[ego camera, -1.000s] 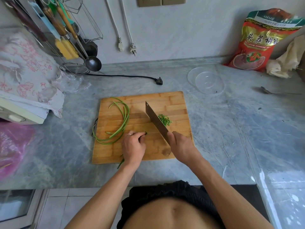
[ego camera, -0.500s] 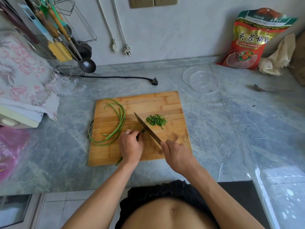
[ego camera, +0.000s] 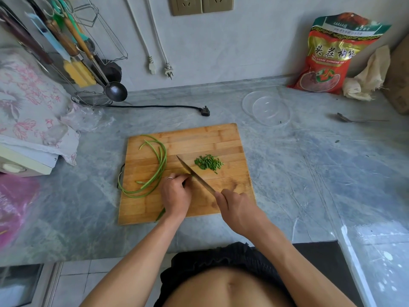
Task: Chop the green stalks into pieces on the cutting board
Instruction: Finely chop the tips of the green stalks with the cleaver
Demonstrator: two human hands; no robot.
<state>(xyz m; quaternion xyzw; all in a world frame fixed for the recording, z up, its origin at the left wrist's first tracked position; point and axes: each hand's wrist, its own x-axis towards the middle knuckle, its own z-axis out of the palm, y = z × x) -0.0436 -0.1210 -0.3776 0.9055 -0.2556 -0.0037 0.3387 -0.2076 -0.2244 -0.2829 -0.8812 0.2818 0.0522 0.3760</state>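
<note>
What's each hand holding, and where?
Right hand grips the knife by its handle. Left hand pins green stalks to the board near their cut end.

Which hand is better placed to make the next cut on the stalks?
The right hand: it already holds the knife, whose blade lies beside the left hand, which pins the stalks on the cutting board.
</note>
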